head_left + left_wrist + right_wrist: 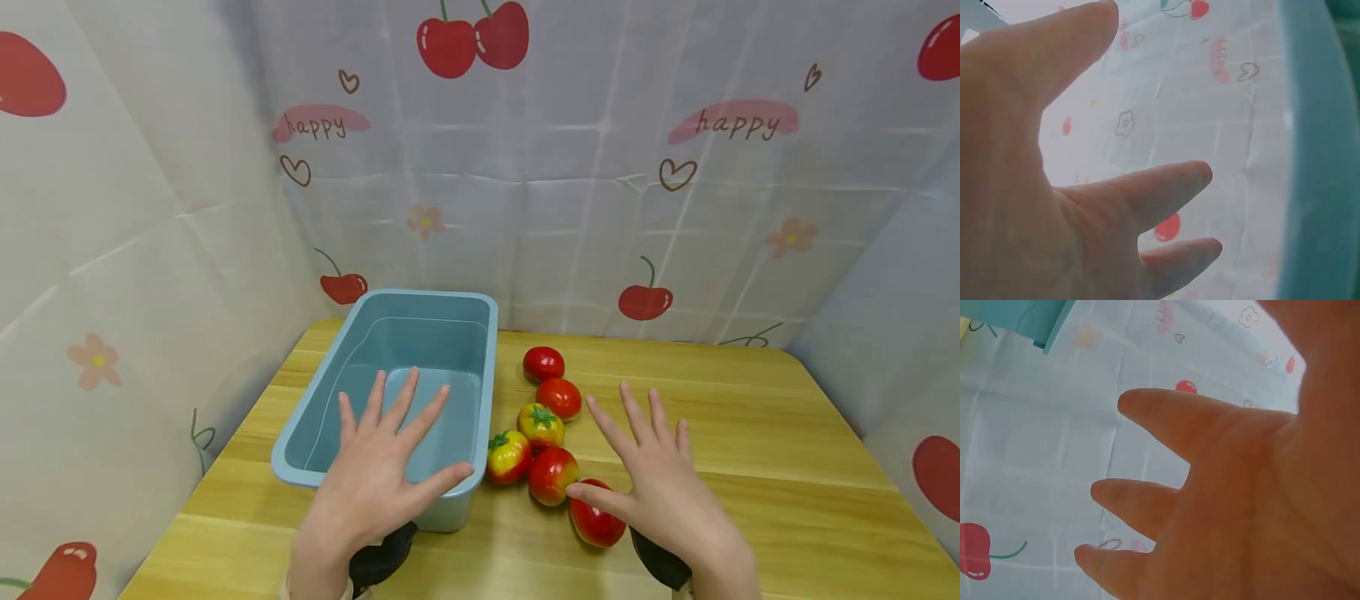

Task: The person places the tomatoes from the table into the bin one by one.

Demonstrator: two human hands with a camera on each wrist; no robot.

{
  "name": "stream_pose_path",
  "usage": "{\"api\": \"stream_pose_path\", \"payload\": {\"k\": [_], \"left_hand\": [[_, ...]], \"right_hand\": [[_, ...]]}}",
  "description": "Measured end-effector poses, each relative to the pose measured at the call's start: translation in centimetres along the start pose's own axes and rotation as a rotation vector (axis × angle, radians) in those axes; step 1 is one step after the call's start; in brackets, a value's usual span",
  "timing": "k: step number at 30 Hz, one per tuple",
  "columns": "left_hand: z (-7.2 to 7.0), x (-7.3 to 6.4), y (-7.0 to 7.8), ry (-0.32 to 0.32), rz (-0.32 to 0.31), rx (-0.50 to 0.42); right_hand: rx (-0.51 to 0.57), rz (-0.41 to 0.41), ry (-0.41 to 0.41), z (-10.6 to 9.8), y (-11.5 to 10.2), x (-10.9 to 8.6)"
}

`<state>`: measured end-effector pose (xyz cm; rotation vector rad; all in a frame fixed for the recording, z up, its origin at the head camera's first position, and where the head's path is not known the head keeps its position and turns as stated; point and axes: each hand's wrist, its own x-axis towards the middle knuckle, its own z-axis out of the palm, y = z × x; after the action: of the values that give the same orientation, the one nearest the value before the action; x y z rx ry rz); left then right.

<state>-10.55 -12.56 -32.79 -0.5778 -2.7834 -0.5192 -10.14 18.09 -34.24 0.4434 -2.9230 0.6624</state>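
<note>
My left hand (pixel 378 471) hovers over the near part of a blue plastic bin (pixel 491 350), palm down with its fingers spread. Nothing is held in it. To the right, my right hand (pixel 660 483) is also spread and holds nothing. Its thumb overlaps the nearest red tomato (pixel 597 521) in the head view; whether they touch I cannot tell. Several glossy tomatoes lie between the hands, among them a yellow-and-red one with a green top (pixel 509 459) beside the bin and a dark red one (pixel 543 364) farthest back. Both wrist views show straight, spread fingers.
The bin stands on the left of a wooden table (pixel 720 417), with only its bare floor visible inside. A white curtain (pixel 562 208) printed with cherries and hearts hangs behind the table and along both sides.
</note>
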Motion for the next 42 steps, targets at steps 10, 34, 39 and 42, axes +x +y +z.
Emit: {"api": "stream_pose_path", "payload": {"k": [10, 34, 39, 42], "left_hand": [[-1.4, -0.7, -1.2, 0.034, 0.013, -0.094], [-3.4, -2.4, -7.9, 0.048, -0.051, -0.449], [-3.4, -2.7, -9.4, 0.017, -0.098, -0.462], [-3.2, -2.8, -10.2, 0.002, -0.113, -0.462]], "right_hand": [[0.077, -0.004, -0.025, -0.8, 1.3, 0.0], [0.262, -0.012, -0.229, -0.5, 4.7, 1.2], [0.288, 0.003, -0.288, 0.2, 5.3, 1.7], [0.292, 0.016, -0.317, 0.5, 5.6, 2.0]]}}
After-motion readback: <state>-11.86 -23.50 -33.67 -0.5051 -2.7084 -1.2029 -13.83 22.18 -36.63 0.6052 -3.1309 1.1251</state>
